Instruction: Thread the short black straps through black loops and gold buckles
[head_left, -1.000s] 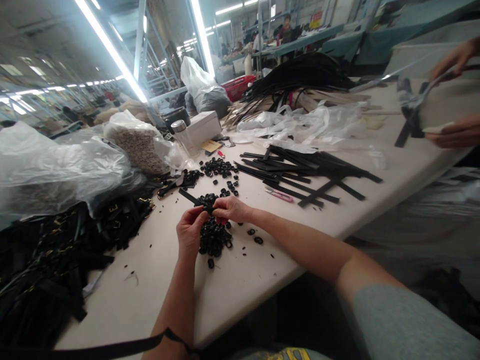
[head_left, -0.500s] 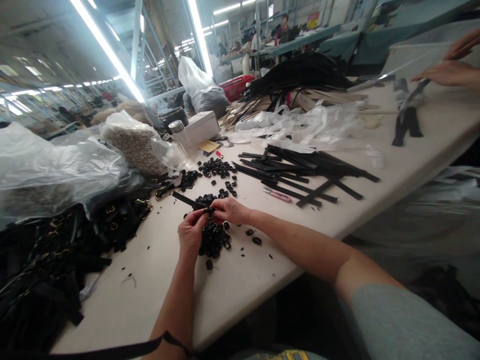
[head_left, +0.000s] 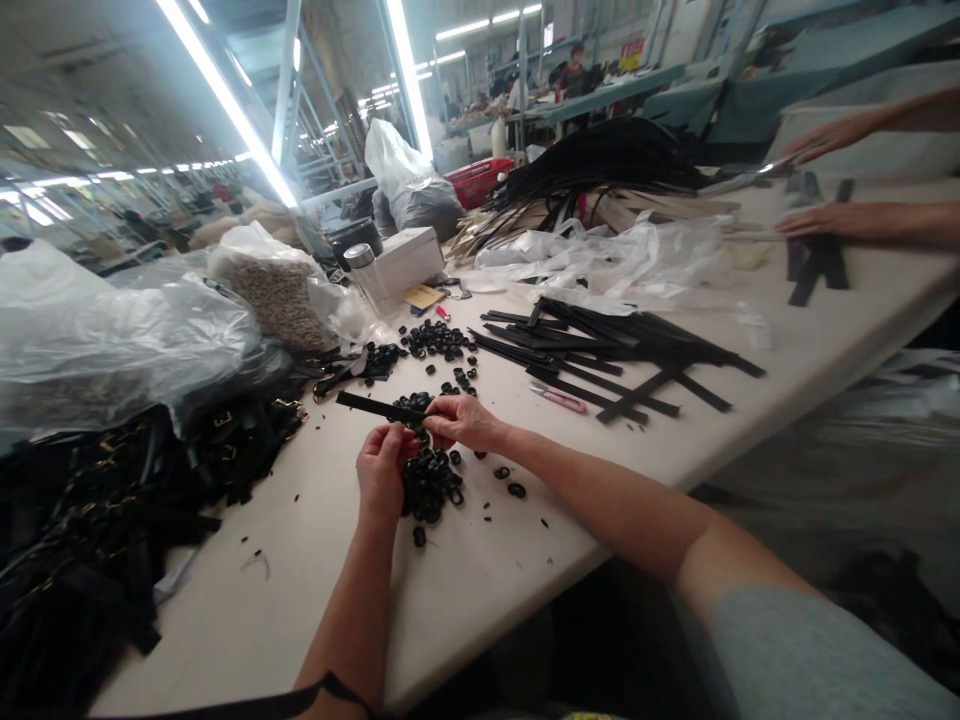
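Note:
A flat black strap (head_left: 371,405) extends leftward from the fingers of my right hand (head_left: 466,422), which pinch its right end. Just below the strap, my left hand (head_left: 381,470) is closed, thumb and fingertips together. Whatever those left fingers grip is too small and dark to make out. Directly under both hands lies a heap of small black loops (head_left: 431,485), partly hidden by the fingers. More black loops (head_left: 439,340) are scattered farther back on the pale table (head_left: 300,580).
Black strips (head_left: 600,345) lie at right beside pink-handled thread snips (head_left: 559,398). Black straps with gold buckles (head_left: 225,450) crowd the left, near plastic bags (head_left: 150,330). A clear jar (head_left: 367,275) stands behind. Another person's hands (head_left: 832,220) handle black strips at far right.
My left fingers have moved slightly down from the strap, and more of the strap shows at left. The other person's lower hand has come down onto the strips on the table.

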